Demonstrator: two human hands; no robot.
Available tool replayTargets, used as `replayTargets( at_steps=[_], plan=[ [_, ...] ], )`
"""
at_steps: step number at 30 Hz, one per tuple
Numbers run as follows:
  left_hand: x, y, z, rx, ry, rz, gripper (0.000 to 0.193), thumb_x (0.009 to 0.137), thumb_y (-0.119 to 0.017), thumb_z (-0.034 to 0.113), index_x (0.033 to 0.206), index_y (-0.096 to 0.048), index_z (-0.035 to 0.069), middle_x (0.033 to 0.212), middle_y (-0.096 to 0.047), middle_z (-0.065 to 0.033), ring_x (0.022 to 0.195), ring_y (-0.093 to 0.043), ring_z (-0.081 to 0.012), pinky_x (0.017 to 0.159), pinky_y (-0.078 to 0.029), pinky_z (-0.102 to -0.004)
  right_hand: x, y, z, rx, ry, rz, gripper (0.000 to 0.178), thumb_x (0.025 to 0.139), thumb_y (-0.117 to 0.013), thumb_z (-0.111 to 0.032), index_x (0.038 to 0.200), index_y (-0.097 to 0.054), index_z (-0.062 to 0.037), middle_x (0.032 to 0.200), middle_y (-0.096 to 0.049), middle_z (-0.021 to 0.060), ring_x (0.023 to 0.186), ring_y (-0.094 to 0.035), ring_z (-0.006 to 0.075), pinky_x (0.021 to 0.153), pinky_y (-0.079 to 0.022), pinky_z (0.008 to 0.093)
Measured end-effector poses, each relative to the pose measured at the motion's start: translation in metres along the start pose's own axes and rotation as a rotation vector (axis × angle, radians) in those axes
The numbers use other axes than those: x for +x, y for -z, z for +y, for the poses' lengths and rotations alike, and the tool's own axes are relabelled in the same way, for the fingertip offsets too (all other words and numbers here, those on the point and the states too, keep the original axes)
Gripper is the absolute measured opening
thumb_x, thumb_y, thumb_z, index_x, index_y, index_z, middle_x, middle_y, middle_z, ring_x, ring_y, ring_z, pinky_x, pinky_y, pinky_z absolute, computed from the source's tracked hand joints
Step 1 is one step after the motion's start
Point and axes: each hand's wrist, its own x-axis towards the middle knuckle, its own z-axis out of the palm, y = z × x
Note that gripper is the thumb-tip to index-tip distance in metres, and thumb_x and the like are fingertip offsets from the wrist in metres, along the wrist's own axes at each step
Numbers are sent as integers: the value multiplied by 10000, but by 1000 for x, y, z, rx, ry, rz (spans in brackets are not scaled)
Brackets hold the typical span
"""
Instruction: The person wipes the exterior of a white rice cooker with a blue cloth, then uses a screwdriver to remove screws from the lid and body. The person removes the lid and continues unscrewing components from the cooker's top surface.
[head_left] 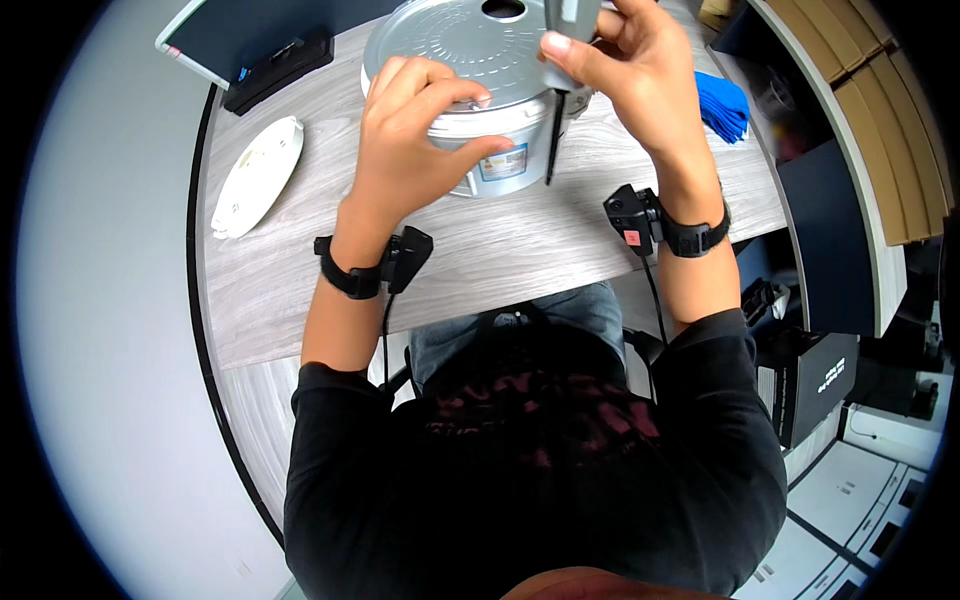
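Note:
A round container (445, 180) with a pale wall and a picture label stands at the table's far side. On it lies a grey ridged lid (460, 45) with a dark round hole. My left hand (415, 125) grips the lid's near edge, fingers on top and thumb down by the side. In front of the container's right side, my right hand (635, 75) is closed around a grey tool (568, 40) held upright. From the tool a thin black shaft (554, 140) points down. The tool's upper end is cut off by the frame.
A white oval dish (258, 178) lies at the left of the table. Behind it are a black case (280, 75) and a white-framed panel (250, 35). A blue cloth (722, 105) sits at the right, beside a shelf unit (830, 190) with cardboard boxes (880, 140).

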Motion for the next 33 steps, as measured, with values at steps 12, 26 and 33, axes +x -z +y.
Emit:
replayTargets(
  at_steps=[12,26,33],
  plan=[
    [25,19,21,-200,97,-270,324,823,-744,65,1140,-696,18,974,-681,-75,909,-615,-230,810,-490,-341,41,-21,-23,67,282,117,238,884,-715,-3,1066,-569,39,785,-660,21,653,-589,45,575,-460,184],
    [28,-2,15,-293,253,-76,129,907,-704,106,997,-766,38,754,-675,-64,628,-580,-139,550,-422,-281,51,-28,-29,-12,325,144,258,870,-721,-13,1072,-575,52,768,-647,14,628,-551,25,551,-436,174],
    [25,-2,10,-356,283,-76,111,882,-739,114,955,-759,34,792,-717,-60,652,-598,-121,564,-428,-256,48,-28,-29,114,306,-15,357,882,-715,-19,1192,-558,67,885,-659,29,737,-589,41,647,-496,184]
  ],
)
